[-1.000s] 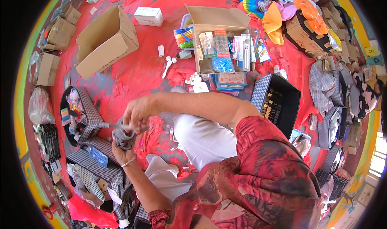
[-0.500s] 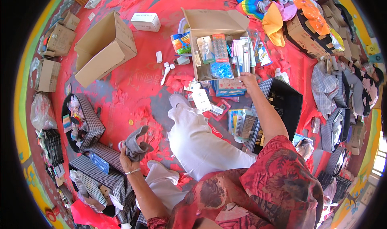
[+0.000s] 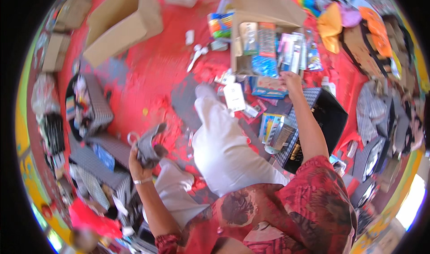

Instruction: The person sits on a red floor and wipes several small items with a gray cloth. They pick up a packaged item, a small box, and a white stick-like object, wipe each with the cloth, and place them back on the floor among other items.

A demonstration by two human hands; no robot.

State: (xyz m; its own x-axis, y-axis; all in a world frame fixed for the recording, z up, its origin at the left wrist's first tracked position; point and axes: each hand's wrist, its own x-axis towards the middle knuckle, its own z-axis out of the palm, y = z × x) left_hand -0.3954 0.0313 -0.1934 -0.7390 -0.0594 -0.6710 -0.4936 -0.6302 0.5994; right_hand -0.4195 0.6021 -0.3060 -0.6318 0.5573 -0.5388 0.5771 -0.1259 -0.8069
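My left hand, with a white band at its wrist, is closed round a crumpled grey cloth. A pale ring shows beside its fingertips; whether I hold that too is unclear. My right hand reaches to the near edge of an open cardboard box, its fingers pressed together. What they grip, if anything, is blurred. Inside the box are slim pink and white packs, a blue bag, an orange-topped pack and a pale card pack.
A black checked bin stands beside my right forearm. Flat packs and a white card lie near my leg. At far left is a large open carton. Checked bins full of goods line the left. A white spoon-like thing lies on the red floor.
The whole view has shifted, so the box and bins sit elsewhere in it. My left hand still holds the grey cloth; the pale ring shows more plainly. A thin tool by my right fingers no longer shows.
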